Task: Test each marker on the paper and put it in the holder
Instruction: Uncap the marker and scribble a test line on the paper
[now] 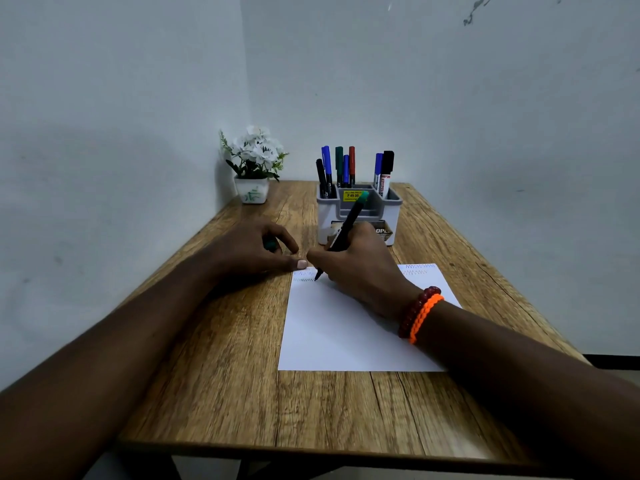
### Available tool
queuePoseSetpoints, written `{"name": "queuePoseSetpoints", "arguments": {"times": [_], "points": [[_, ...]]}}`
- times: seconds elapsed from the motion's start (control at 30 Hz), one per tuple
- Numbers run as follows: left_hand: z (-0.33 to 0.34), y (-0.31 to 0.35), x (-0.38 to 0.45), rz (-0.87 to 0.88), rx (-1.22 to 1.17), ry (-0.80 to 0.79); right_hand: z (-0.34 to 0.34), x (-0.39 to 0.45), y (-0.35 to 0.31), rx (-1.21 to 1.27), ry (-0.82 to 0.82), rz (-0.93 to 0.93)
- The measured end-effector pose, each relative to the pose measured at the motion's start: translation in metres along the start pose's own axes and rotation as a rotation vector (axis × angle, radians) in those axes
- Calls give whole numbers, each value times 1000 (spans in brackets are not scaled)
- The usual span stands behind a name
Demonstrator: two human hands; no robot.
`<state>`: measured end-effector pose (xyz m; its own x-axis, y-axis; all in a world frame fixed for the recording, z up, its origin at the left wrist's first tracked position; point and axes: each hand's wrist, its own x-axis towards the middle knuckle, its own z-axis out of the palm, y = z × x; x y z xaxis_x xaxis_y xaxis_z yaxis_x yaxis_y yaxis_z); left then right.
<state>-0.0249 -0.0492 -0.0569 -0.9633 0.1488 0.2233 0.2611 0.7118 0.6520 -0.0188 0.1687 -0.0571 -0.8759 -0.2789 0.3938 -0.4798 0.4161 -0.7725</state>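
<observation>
The right hand grips a black-bodied marker with a green end, its tip down on the far left corner of the white paper, where small zigzag test lines already sit. The left hand rests on the desk just beside that corner, its thumb touching the sheet's edge and its curled fingers holding what looks like the green cap. The likeliest slip is the paper skating under the stroke, since only the thumb pins it — a harder push could drag the line off the sheet and ink the wood. The cap could also roll away if those fingers loosen. The grey holder stands just beyond the writing hand, its rear compartments already stocked with upright markers, so a careless lift of the pen might knock its front wall. There is open wood to the left and near front, while the paper's right side lies close to the desk edge — less room there.
</observation>
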Motion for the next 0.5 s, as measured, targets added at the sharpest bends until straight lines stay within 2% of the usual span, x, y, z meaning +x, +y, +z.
{"name": "queuePoseSetpoints", "arguments": {"times": [0.5], "points": [[-1,-5,3,-3,5,15,0,3,4,0,12,30]]}}
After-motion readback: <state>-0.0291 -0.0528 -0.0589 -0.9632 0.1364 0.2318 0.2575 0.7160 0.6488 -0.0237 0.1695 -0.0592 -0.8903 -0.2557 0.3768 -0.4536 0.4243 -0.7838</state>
